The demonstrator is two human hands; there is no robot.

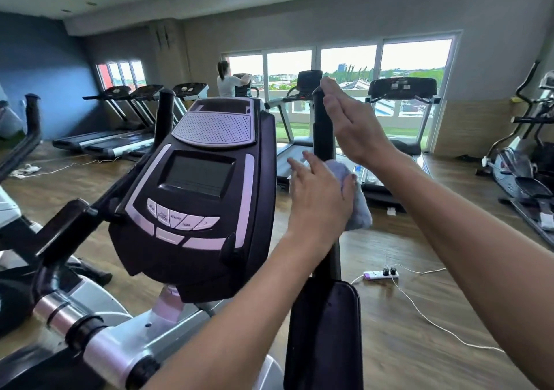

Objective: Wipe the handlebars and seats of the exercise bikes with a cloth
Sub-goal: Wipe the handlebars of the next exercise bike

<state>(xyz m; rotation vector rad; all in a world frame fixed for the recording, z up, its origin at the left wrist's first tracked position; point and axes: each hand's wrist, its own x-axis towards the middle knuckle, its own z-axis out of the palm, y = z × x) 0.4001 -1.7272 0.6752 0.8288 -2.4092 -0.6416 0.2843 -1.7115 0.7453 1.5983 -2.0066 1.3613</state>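
Note:
The exercise machine's right handlebar (323, 132) is a black upright post just right of the dark console (198, 197). My left hand (317, 200) lies against this post with fingers straight, pressing a pale lavender cloth (358, 206) onto it. The cloth bulges out under the thumb and hangs to the right. My right hand (350, 126) is higher, flat with straight fingers, its fingertips beside the post's rounded top. The left handlebar (165, 114) stands bare behind the console. No seat is in view.
A white power strip (380, 275) with trailing cables lies on the wooden floor to the right. Treadmills (401, 90) line the windows, and a person (227, 81) stands at one of them. Ellipticals (527, 177) stand at the far right, and another machine (27, 138) at the left.

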